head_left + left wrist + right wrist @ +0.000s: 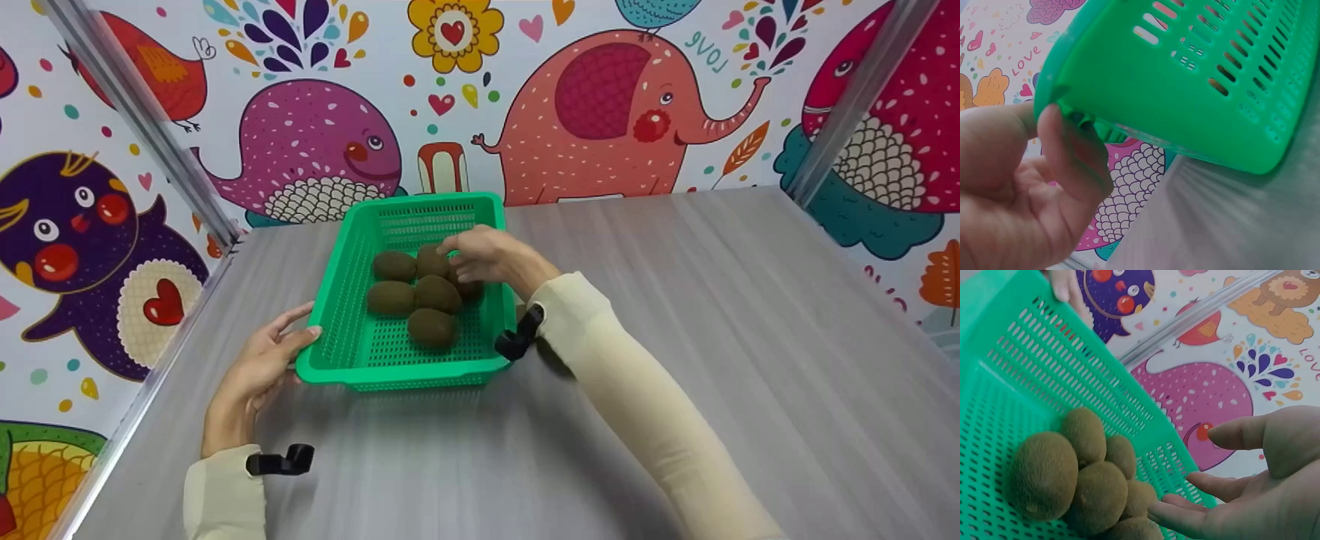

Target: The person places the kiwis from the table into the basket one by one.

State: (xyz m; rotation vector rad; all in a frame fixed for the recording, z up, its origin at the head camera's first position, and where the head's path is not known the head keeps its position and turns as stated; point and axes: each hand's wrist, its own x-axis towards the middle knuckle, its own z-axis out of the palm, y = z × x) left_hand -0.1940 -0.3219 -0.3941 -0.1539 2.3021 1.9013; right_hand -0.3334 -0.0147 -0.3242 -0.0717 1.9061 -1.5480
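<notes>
A green plastic basket with slotted walls stands on the table, and several brown kiwis lie grouped inside it. My left hand holds the basket's left rim near the front corner. In the left wrist view, the thumb and fingers pinch that rim. Over the basket's right side reaches my right hand, right at the kiwis. Its thumb stands apart from its loosely extended fingers in the right wrist view, with nothing between them. The hand partly hides one kiwi in the head view.
Outside the basket, a dark rounded thing shows on the table, mostly covered by the right forearm. The grey table meets walls printed with cartoon animals. Metal posts rise at the back corners.
</notes>
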